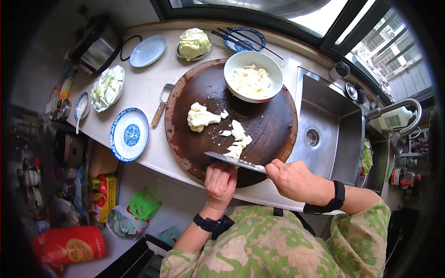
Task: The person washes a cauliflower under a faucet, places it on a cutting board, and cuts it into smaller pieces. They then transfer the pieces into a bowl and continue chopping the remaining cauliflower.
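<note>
I see the knife [234, 161] lying low across the near edge of the round board [273, 125], its steel blade flecked with white crumbs. My right hand [291, 180] is closed round the handle. The left hand [221, 183] is curled, fingers pressed together against the blade's tip end. Just past the blade lies a loose row of cut cauliflower pieces [237, 139], and a knobbly cauliflower chunk [199, 116] sits at the board's centre. The board is dark, worn wood. A smooth white bowl [227, 76] of florets rests on its far edge. Under the board runs a pale speckled surface [153, 78]. A steel sink [324, 120] lies right of the board, and a blue-patterned plate [130, 134] left of it.
</note>
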